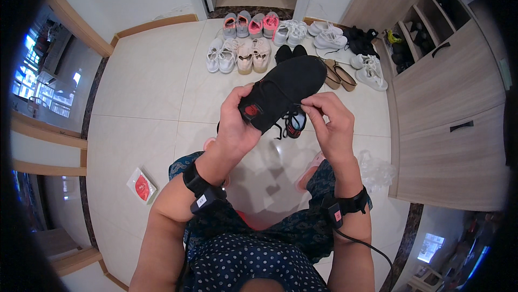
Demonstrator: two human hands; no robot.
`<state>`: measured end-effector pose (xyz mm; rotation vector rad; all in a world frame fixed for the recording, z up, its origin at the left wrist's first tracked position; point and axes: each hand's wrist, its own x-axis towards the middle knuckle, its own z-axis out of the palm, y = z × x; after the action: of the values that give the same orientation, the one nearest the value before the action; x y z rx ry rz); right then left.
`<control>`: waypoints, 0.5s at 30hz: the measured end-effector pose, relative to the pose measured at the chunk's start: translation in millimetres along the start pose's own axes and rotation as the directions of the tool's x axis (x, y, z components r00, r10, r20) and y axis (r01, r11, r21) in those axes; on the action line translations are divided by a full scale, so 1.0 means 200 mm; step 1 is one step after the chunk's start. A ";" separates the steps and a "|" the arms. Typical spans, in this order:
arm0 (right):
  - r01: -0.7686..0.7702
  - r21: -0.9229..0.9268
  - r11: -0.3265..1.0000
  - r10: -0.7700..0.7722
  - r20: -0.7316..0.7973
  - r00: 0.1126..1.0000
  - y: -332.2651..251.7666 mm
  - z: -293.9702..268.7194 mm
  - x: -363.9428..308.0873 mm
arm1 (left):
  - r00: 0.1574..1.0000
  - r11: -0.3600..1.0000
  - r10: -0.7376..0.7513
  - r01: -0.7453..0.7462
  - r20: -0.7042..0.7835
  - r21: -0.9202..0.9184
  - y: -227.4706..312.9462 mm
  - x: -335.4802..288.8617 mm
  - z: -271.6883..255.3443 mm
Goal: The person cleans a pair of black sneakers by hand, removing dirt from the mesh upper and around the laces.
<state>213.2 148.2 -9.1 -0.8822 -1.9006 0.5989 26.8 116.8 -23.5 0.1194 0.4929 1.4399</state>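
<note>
Plainly, left hand (pixel 239 125) grips a black shoe (pixel 294 79); right hand (pixel 333 122) pinches its lace (pixel 297 103).

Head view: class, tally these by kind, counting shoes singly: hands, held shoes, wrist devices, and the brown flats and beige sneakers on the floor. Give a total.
Hands: 2 (left hand, right hand)
Held black shoe: 1
Black wrist devices: 2
Brown flats: 2
Beige sneakers: 2
Total: 9
</note>
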 end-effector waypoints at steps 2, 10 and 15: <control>0.005 -0.006 1.000 -0.005 -0.018 1.000 0.01 0.00 0.00 | 0.999 0.999 -0.023 0.022 -0.040 -0.034 0.00 0.01 -0.01; -0.039 0.013 0.999 0.039 0.005 0.999 -0.01 0.00 0.00 | 0.997 0.999 -0.045 0.043 -0.067 -0.032 0.00 0.01 -0.02; -0.036 -0.023 0.999 0.036 0.009 0.999 0.00 -0.01 -0.01 | 0.998 0.999 -0.049 0.048 -0.032 -0.021 -0.01 0.01 -0.02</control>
<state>214.9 147.6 -9.9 -0.9314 -1.9068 0.6051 28.2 118.2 -28.3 0.0673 0.5044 1.4012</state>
